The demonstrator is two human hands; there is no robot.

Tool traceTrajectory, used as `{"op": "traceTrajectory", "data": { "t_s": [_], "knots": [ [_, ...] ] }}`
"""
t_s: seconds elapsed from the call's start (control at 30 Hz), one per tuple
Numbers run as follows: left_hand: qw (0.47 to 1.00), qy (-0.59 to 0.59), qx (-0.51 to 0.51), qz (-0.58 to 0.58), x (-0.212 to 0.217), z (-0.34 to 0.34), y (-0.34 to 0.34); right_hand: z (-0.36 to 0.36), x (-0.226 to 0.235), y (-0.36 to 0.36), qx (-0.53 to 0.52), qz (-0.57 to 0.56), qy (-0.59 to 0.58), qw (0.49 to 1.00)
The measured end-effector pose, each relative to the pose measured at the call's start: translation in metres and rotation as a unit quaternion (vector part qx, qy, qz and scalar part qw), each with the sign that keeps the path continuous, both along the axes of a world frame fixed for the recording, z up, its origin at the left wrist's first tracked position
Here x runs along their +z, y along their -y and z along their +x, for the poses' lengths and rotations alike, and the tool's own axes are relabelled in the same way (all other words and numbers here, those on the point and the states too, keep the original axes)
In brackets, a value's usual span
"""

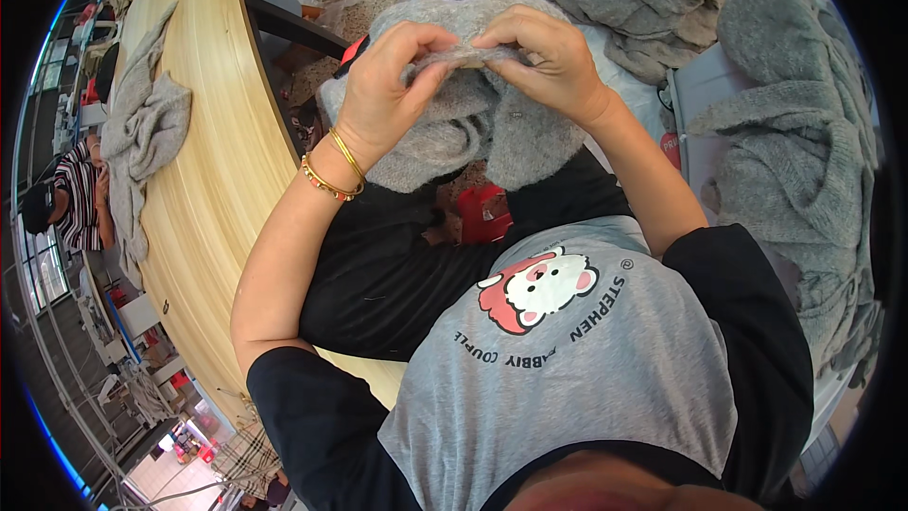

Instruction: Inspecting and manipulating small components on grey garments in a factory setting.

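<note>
A fuzzy grey knit garment (539,147) lies bunched over my knees. Its edge is pinched up between my two hands, which are close together above my lap. My left hand (392,80) grips the edge between thumb and forefinger, with gold-coloured bracelets on that wrist. Just to its right, my right hand (549,57) pinches the same edge, thumb below and fingers above. A short stretch of the knit runs between the fingertips. Whether anything small is held within the pinched fold cannot be made out.
A pale wooden table (203,170) runs along my left, bearing another grey knit piece (156,118). Grey knitwear (653,0) is heaped at the far side. More grey knits (794,161) hang over a grey bin (714,85) at my right. A person in stripes (83,194) is beyond the table.
</note>
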State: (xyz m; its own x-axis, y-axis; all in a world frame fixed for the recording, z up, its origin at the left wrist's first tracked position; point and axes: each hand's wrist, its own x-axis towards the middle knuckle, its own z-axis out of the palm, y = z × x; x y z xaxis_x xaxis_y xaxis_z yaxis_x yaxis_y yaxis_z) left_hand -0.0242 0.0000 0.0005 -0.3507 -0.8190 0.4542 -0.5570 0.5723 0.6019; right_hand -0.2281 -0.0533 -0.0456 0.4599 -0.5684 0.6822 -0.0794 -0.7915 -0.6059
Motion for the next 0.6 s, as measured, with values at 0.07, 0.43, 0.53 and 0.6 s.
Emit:
{"op": "traceTrajectory", "data": {
  "t_s": [0.07,0.43,0.53,0.6],
  "knots": [
    [0.999,-0.034,0.02,0.032,0.003,-0.001,0.002,0.0,0.001,0.003,-0.001,-0.019,0.011,1.0],
    [0.995,-0.046,-0.015,0.092,-0.015,0.004,0.003,-0.003,-0.007,-0.007,-0.002,-0.034,-0.022,0.999],
    [0.998,-0.046,-0.001,0.031,-0.016,0.011,-0.005,0.007,0.001,-0.016,0.019,-0.031,-0.002,0.999],
    [0.993,-0.06,0.001,0.106,-0.015,0.01,-0.009,0.006,0.001,-0.018,0.025,-0.023,0.0,0.999]
  ]
}}
